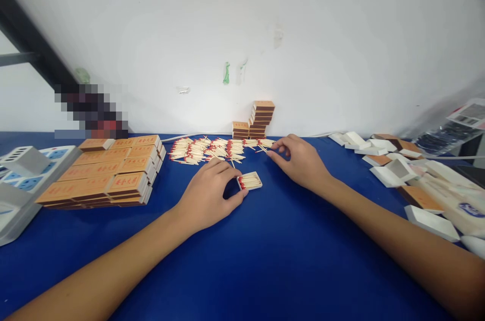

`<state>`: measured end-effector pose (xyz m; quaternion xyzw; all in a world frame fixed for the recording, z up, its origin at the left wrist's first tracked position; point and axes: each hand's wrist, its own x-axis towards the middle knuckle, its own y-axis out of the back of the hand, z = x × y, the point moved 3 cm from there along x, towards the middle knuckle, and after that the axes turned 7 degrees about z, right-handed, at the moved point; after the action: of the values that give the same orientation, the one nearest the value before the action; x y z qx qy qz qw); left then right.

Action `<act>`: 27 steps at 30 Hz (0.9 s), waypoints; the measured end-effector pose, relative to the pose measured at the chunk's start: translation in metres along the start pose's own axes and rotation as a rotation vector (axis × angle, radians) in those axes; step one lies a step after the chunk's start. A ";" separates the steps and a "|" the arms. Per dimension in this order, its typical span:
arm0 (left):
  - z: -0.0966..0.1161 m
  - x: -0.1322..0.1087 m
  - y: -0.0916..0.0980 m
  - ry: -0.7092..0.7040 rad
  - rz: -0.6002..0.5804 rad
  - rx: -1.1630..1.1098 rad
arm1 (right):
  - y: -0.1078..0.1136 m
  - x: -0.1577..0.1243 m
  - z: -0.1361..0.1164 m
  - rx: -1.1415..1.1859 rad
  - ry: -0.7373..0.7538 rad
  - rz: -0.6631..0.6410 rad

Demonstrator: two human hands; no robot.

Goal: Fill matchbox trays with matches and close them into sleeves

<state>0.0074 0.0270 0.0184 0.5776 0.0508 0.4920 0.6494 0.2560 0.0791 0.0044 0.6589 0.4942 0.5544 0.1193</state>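
Note:
My left hand (212, 191) grips the left end of a small white matchbox tray (258, 185) between thumb and fingers. Red-tipped matches (248, 180) lie side by side in that tray, which rests on the blue tabletop. Behind it spreads a heap of loose matches (197, 150), all wooden with red heads. At the heap's right end, my right hand (297, 159) pinches at a few matches (262, 148) with thumb and index finger; its other fingers are curled. How many it holds I cannot tell.
Closed orange matchboxes (113, 164) are stacked at the left, beside a white power strip (41, 174). More matchboxes (261, 116) stand stacked against the wall. At the right lie empty trays and sleeves (392, 172) and a soft plastic pack (450, 192).

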 end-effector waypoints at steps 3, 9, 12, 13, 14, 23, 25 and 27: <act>0.000 0.000 0.000 -0.005 0.007 0.002 | -0.011 0.002 0.009 0.002 -0.061 -0.063; -0.001 0.001 -0.001 -0.017 0.020 -0.011 | -0.017 0.007 0.008 -0.027 -0.108 -0.093; -0.002 0.002 0.000 -0.022 0.024 -0.006 | -0.015 0.006 0.009 -0.038 -0.095 -0.131; -0.002 0.003 0.000 -0.024 0.023 -0.004 | -0.014 0.006 0.009 -0.037 -0.089 -0.138; -0.002 0.003 0.000 -0.028 0.023 -0.004 | -0.013 0.005 0.010 -0.033 -0.082 -0.141; -0.004 0.002 0.000 -0.026 0.022 -0.007 | 0.003 -0.004 -0.032 0.309 0.124 -0.245; -0.005 0.002 0.000 -0.026 0.023 -0.003 | 0.006 -0.008 -0.042 0.347 0.166 -0.311; -0.005 0.001 0.000 -0.024 0.027 -0.003 | 0.008 -0.012 -0.048 0.358 0.193 -0.391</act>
<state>0.0048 0.0316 0.0175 0.5833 0.0343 0.4938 0.6440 0.2210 0.0476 0.0197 0.5059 0.7109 0.4850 0.0580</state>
